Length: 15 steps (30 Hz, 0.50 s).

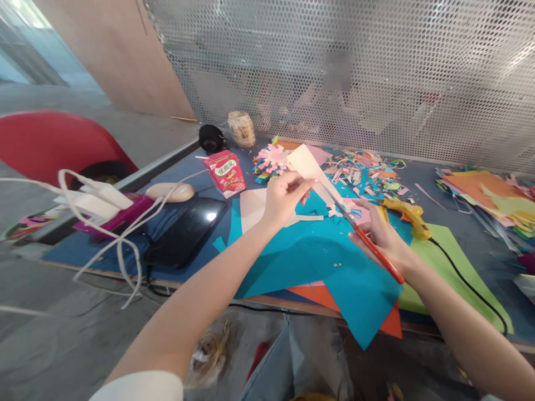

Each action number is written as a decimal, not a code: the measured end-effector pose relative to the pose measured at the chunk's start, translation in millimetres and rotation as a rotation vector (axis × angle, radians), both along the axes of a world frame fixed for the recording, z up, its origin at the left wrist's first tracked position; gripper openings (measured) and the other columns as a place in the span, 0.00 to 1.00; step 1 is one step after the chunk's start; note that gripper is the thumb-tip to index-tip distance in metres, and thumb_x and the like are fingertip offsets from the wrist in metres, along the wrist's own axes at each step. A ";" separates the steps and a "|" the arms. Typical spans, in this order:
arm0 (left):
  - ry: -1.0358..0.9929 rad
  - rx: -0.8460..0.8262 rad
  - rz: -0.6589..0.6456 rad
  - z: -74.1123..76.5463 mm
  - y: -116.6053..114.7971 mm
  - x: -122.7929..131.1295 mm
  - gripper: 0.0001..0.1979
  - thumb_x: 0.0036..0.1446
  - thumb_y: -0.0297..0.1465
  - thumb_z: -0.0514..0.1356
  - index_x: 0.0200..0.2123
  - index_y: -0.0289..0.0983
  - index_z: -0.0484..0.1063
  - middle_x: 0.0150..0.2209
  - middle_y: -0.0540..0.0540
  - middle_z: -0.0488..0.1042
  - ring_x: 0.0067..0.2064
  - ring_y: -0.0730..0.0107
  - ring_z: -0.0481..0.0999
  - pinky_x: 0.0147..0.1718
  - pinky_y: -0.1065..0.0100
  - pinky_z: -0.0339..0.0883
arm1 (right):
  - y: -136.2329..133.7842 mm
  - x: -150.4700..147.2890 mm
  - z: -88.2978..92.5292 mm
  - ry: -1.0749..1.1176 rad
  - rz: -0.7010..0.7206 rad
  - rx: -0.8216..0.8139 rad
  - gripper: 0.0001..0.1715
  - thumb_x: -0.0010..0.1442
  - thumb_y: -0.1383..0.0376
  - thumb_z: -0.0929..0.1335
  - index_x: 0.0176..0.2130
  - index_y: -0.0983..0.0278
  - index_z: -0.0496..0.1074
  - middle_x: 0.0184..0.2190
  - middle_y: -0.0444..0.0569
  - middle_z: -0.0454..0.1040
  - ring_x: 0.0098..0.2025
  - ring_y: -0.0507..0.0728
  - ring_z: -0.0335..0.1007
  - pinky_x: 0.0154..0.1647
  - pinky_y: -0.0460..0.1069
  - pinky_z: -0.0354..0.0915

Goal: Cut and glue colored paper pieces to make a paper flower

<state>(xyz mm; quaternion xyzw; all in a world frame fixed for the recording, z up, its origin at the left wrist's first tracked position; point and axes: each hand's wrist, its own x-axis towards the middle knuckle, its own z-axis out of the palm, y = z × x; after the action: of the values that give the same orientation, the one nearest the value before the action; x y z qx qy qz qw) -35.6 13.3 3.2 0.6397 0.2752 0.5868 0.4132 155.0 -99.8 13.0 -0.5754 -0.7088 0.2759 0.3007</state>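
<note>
My left hand (288, 196) pinches a pale strip of paper (306, 162) and holds it up over the table. In my right hand (382, 236) is a pair of scissors (371, 245) with red handles. Its blades point up and left, and they meet the lower right edge of the paper; whether they bite into it I cannot tell. Below both hands lie large blue sheets of paper (288, 262) with small scraps on them. A fringed pink paper flower (273, 159) sits just behind my left hand.
A yellow glue gun (407, 214) rests right of my right hand, its cord crossing green paper (443, 262). Paper shreds (368, 170) are heaped at the back. To the left are a drink carton (225, 174), a phone (188, 231) and a power strip with cables (117, 217). A perforated metal screen (376, 72) rises behind.
</note>
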 end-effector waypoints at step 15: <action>-0.002 0.003 -0.058 -1.3 -1.2 0.6 0.17 0.49 0.41 0.65 0.19 0.35 0.68 0.13 0.53 0.66 0.16 0.80 0.64 0.18 0.75 0.57 | 1.7 2.3 -9.2 0.095 0.006 0.000 0.37 0.59 0.51 0.64 0.59 0.62 0.48 0.19 0.34 0.53 0.15 0.48 0.50 0.17 0.46 0.52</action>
<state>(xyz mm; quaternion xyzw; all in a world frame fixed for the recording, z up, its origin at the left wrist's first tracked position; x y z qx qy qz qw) -35.0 12.0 1.9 0.6474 0.2550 0.5756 0.4295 157.3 -98.2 3.8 -0.5596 -0.6954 0.3038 0.3331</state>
